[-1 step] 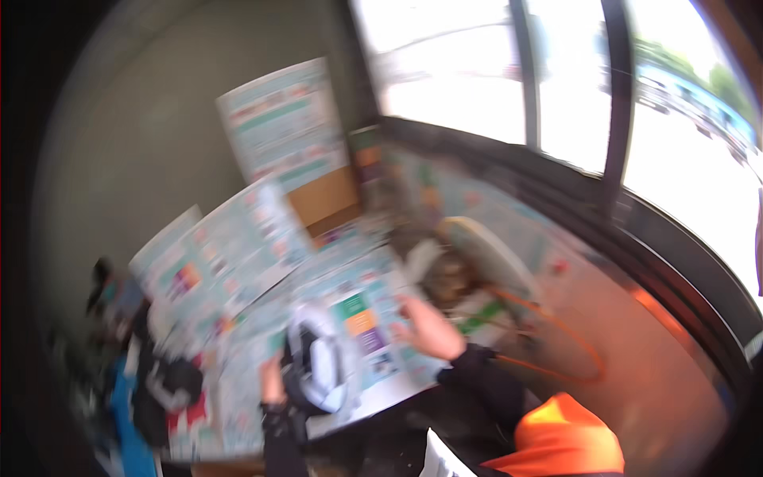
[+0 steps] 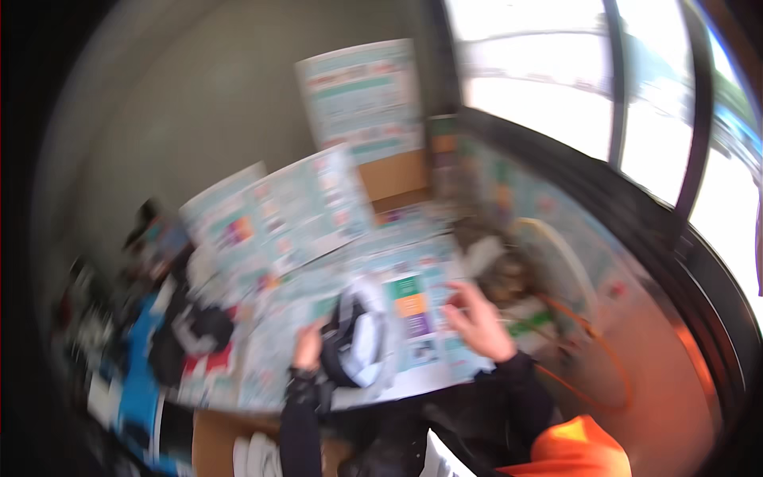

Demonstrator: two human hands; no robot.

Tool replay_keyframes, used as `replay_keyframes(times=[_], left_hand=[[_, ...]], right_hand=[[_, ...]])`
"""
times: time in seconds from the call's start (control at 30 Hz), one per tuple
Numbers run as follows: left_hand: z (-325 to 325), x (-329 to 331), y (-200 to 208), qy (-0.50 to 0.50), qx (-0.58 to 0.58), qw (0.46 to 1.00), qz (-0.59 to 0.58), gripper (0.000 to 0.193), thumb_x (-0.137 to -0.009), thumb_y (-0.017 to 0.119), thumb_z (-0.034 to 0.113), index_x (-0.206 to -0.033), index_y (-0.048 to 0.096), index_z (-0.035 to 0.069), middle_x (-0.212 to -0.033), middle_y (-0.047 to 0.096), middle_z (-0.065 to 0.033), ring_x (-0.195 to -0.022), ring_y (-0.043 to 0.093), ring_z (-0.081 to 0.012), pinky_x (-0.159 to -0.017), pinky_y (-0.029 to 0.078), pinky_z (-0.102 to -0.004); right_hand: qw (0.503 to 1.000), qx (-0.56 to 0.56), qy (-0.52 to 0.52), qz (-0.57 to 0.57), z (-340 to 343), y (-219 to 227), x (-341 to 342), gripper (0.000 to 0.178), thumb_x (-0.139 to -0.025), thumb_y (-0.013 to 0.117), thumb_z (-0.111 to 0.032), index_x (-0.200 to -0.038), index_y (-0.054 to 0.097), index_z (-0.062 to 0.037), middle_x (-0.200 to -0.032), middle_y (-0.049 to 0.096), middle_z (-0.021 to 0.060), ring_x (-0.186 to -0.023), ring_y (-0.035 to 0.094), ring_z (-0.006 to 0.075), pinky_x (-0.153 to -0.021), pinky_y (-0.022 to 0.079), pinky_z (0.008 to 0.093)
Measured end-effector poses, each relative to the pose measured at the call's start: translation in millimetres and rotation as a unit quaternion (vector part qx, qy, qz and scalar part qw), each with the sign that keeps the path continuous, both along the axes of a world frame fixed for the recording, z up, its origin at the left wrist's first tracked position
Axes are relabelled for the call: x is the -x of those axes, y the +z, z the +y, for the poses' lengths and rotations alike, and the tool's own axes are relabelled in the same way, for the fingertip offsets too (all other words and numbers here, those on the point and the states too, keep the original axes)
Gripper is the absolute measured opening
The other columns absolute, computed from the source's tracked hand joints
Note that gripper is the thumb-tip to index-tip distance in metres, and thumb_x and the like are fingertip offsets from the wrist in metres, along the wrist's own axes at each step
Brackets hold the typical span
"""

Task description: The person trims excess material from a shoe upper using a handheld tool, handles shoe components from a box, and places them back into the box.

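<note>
A rounded black-and-white item [image 2: 362,338], blurred and perhaps made of cloth, lies on the printed sheets [image 2: 409,374] in front of me. My left hand [image 2: 308,347] is at its left edge. Motion blur hides how those fingers are set and whether they grip it. To the right of the item, my right hand [image 2: 481,324] hovers over the sheets with fingers apart and nothing in it.
Printed boards [image 2: 294,215] lean at the back, with a brown cardboard piece [image 2: 393,181] nearby. Dark items [image 2: 195,326] are heaped at left. An open carton [image 2: 211,445] holds white things below. An orange cord [image 2: 608,366] loops at right, under windows.
The view has swung, so the whole scene sits further right, and the carton at lower left shows more. Both hands stay about the same beside the black-and-white item.
</note>
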State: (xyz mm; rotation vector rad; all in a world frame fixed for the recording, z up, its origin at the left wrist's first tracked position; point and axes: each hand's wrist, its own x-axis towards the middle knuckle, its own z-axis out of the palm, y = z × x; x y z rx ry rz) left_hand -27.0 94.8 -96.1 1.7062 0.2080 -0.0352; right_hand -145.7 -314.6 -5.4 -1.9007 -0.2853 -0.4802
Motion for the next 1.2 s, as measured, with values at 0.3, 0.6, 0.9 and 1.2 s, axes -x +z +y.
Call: replay_keyframes(times=[0.3, 0.6, 0.9, 1.2], left_hand=[[-19, 242, 170, -0.123, 0.064, 0.891, -0.432, 0.052, -0.089, 0.085, 0.014, -0.133, 0.061, -0.002, -0.121, 0.067, -0.0141, -0.105, 0.068, -0.024, -0.089, 0.056, -0.0379], [15, 412, 192, -0.089, 0.006, 0.706, -0.703, 0.051, -0.08, 0.09, 0.003, -0.125, 0.067, -0.003, -0.12, 0.071, -0.0181, -0.104, 0.072, -0.0383, -0.082, 0.064, -0.0488], [107, 405, 211, 0.457, 0.052, 0.742, -0.487, 0.067, -0.105, 0.053, 0.009, -0.164, 0.023, 0.0, -0.079, 0.052, -0.0003, -0.065, 0.046, -0.0073, -0.057, 0.035, -0.0213], [74, 365, 47, 0.1, -0.087, 0.984, -0.115, 0.044, -0.109, 0.058, 0.019, -0.15, 0.047, 0.009, -0.089, 0.065, -0.0004, -0.074, 0.059, -0.006, -0.066, 0.048, -0.0231]], right_hand=[[0.882, -0.256, 0.358, -0.168, 92, 53, 40, 0.072, -0.097, 0.074, -0.039, -0.147, 0.045, 0.0038, -0.11, 0.055, 0.0089, -0.086, 0.051, 0.0122, -0.069, 0.04, 0.0231], [0.661, -0.327, 0.613, -0.285, 212, 80, 80, 0.072, -0.074, 0.097, -0.025, -0.125, 0.054, 0.0029, -0.099, 0.06, 0.0136, -0.064, 0.063, 0.019, -0.056, 0.048, 0.0253], [0.739, -0.472, 0.407, -0.255, 133, 93, 85, 0.068, -0.103, 0.055, -0.006, -0.164, 0.024, -0.0064, -0.101, 0.066, 0.0164, -0.07, 0.058, 0.0201, -0.06, 0.05, 0.03], [0.703, -0.218, 0.662, -0.139, 147, 69, 115, 0.041, -0.095, 0.066, 0.0, -0.134, 0.054, -0.0007, -0.098, 0.064, 0.0176, -0.072, 0.061, 0.0248, -0.062, 0.053, 0.0351]])
